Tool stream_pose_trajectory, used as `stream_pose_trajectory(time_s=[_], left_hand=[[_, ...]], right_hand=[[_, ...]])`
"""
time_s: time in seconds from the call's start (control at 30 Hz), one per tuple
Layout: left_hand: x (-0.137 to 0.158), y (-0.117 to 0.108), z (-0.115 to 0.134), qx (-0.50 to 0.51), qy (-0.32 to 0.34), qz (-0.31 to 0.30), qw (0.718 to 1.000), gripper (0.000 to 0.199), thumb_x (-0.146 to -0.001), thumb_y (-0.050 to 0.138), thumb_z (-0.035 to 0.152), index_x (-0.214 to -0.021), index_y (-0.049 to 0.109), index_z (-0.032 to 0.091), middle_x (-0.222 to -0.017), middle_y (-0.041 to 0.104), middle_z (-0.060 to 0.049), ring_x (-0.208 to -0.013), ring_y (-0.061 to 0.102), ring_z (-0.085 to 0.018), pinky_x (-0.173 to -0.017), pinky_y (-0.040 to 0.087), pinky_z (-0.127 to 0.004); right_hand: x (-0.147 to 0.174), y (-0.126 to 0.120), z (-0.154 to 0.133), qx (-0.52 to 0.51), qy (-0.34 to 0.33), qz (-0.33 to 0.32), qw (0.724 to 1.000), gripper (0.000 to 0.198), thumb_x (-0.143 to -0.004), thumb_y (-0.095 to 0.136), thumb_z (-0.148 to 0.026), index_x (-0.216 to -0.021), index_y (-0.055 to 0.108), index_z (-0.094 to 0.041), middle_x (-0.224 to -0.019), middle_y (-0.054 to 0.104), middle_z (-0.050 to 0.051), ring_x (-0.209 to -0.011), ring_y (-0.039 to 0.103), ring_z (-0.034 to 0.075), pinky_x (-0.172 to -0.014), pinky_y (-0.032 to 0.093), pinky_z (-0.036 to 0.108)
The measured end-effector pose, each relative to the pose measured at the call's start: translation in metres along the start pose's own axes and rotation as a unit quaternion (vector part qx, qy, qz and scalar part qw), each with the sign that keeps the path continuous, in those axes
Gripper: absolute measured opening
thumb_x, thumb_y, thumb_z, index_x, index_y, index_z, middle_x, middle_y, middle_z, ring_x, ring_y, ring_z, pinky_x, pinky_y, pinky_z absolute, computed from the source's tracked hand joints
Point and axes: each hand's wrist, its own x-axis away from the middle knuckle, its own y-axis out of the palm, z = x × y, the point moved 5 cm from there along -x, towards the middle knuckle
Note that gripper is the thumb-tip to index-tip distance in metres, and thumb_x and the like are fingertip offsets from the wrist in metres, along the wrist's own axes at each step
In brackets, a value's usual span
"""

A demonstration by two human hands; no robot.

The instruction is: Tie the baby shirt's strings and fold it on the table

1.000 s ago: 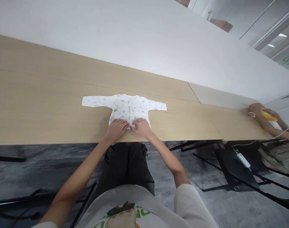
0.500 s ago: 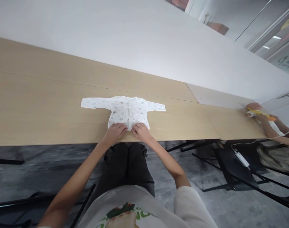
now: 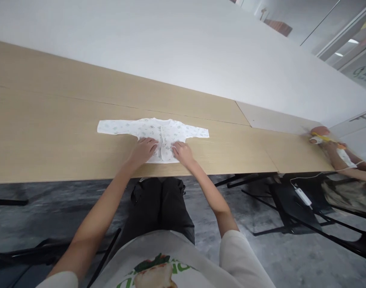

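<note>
A small white baby shirt point(image 3: 151, 129) with a faint print lies spread flat, its collar away from me and both sleeves stretched sideways. My left hand point(image 3: 143, 152) rests on the left side of the shirt's body, fingers lying over the cloth and pointing inward. On the other side, my right hand point(image 3: 183, 153) presses on the body with its fingers laid on the fabric. The front placket runs between the two hands, and the bottom hem shows below them. Parts of the shirt's side edges are hidden under my hands.
The shirt lies on a long wooden table point(image 3: 65, 148) along a white wall point(image 3: 159, 52). At the far right are another person's arms point(image 3: 336, 156) near an orange and yellow object point(image 3: 324, 138). A black chair point(image 3: 294, 208) with a white power strip point(image 3: 303, 197) stands below.
Both hands have left the bottom hem and moved up and apart onto the sides of the shirt's body. The hem between them is now uncovered.
</note>
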Motion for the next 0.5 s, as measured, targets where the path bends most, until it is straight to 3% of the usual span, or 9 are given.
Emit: stream_pose_trajectory(time_s=[0.2,0.37,0.5], left_hand=[[-0.046,0.023,-0.001,0.005,-0.136,0.011,0.991,0.034,-0.09,0.046,0.038,-0.091,0.073,0.017,-0.105,0.067,-0.016,-0.108,0.058,-0.034,-0.097,0.04,-0.047],[-0.053,0.032,-0.009,0.034,-0.181,0.004,0.983,0.031,-0.087,0.05,0.035,-0.092,0.074,0.016,-0.1,0.068,-0.014,-0.1,0.061,-0.031,-0.09,0.043,-0.043],[-0.05,0.03,-0.01,0.0,-0.196,0.021,0.98,0.03,-0.087,0.047,0.034,-0.086,0.072,0.016,-0.097,0.069,-0.014,-0.099,0.06,-0.031,-0.091,0.041,-0.044]], right_hand=[[-0.051,0.021,-0.012,-0.014,-0.039,-0.033,0.999,0.029,-0.099,0.042,-0.013,-0.108,0.069,-0.012,-0.112,0.07,0.013,-0.109,0.061,0.02,-0.1,0.04,0.03],[-0.05,0.028,-0.008,-0.019,-0.028,-0.025,0.999,0.032,-0.097,0.042,-0.011,-0.116,0.068,-0.011,-0.119,0.068,0.012,-0.112,0.06,0.021,-0.101,0.04,0.031],[-0.043,0.029,-0.003,-0.02,-0.026,-0.021,0.999,0.033,-0.097,0.042,-0.011,-0.119,0.067,-0.012,-0.125,0.066,0.013,-0.117,0.058,0.021,-0.102,0.039,0.032]])
